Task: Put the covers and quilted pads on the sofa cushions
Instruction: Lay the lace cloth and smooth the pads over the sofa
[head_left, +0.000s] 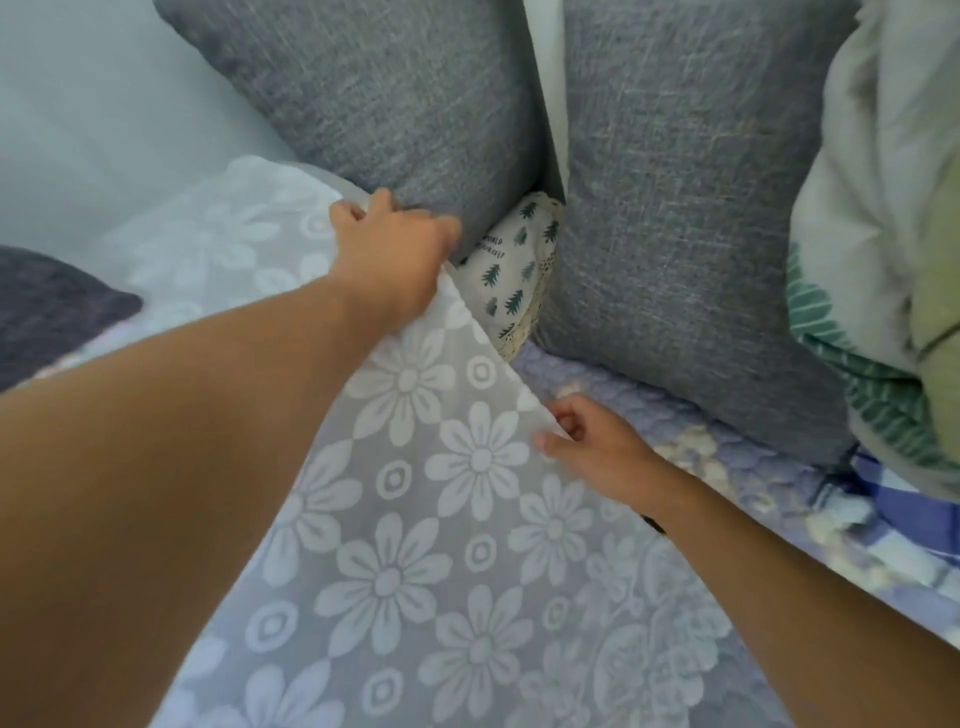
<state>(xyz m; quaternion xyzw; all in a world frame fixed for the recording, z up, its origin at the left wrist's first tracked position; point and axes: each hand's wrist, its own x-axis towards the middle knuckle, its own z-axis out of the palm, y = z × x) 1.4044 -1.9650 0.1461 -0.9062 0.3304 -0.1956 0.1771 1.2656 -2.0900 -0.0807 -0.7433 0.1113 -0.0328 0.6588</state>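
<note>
A sheer white cover with a flower pattern (415, 519) lies spread over the sofa seat. Under it and to the right shows a lavender quilted pad (649, 415). My left hand (389, 249) reaches far forward and grips the cover's back edge at the foot of the left grey back cushion (363, 104). My right hand (592, 441) pinches the cover's right edge above the quilted pad. A second grey back cushion (685, 208) stands to the right.
A small cream pillow with green tree prints (514, 270) is wedged low between the two grey cushions. Bundled bedding in green, white and blue check (883, 312) is piled at the right. A dark grey cushion (47, 306) lies at the left edge.
</note>
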